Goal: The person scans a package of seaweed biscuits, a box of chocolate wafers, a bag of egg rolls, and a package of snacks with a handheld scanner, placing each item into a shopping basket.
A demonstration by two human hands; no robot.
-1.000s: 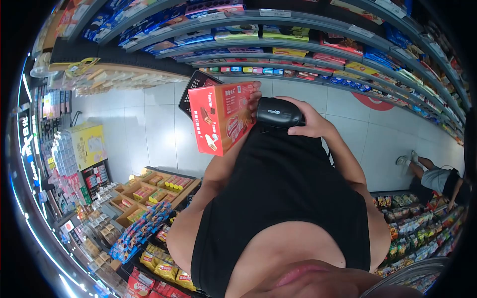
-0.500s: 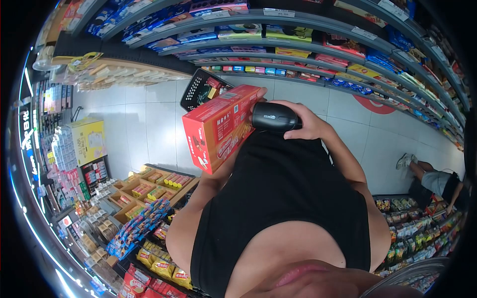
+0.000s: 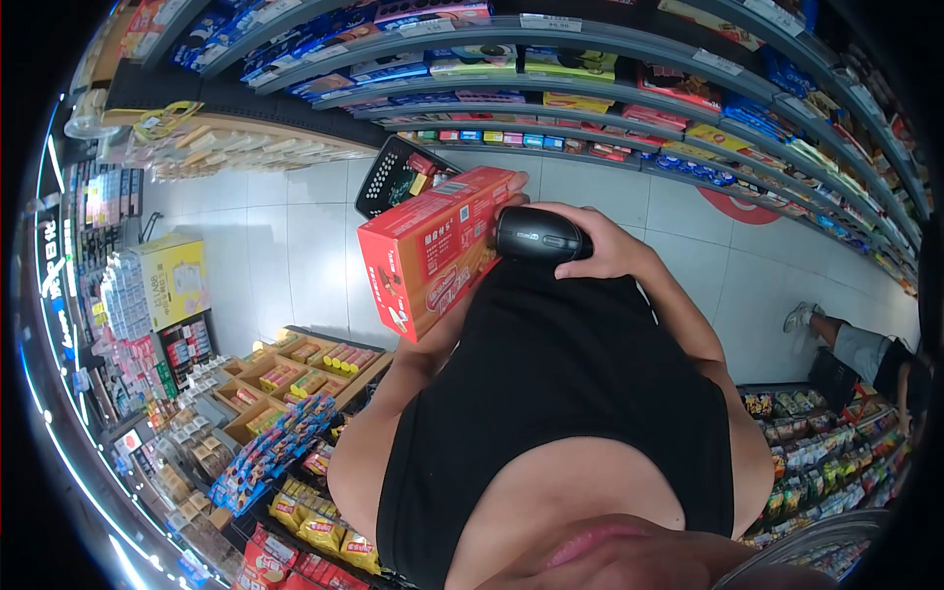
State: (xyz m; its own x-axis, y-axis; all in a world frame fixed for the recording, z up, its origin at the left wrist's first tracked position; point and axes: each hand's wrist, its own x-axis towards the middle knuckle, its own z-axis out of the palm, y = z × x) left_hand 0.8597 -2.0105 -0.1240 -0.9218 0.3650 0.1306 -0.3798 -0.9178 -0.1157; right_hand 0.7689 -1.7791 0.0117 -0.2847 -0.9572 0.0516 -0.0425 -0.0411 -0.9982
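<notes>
Shelving (image 3: 482, 34) ahead of both hands. Red-and-orange carton (image 3: 433, 246): tilted, in the left hand (image 3: 515, 183); fingers visible at its far end, rest of grip hidden. Black basket (image 3: 378, 182): beyond the carton. Black handheld scanner (image 3: 541, 236): fingers and thumb of the right hand (image 3: 612, 244) wrapped around it, just beside the carton; contact unclear. Judged step: aligning carton and scanner; moving either calls for steady support.

L grip (image 3: 517, 183) mostly hidden behind red carton (image 3: 425, 251); basket (image 3: 370, 197) partly covered by same. Scanner (image 3: 539, 234) logo, shelf price tags (image 3: 551, 23) too small to read. Bystander's (image 3: 863, 352) upper body partly lost in dark R lens edge.
</notes>
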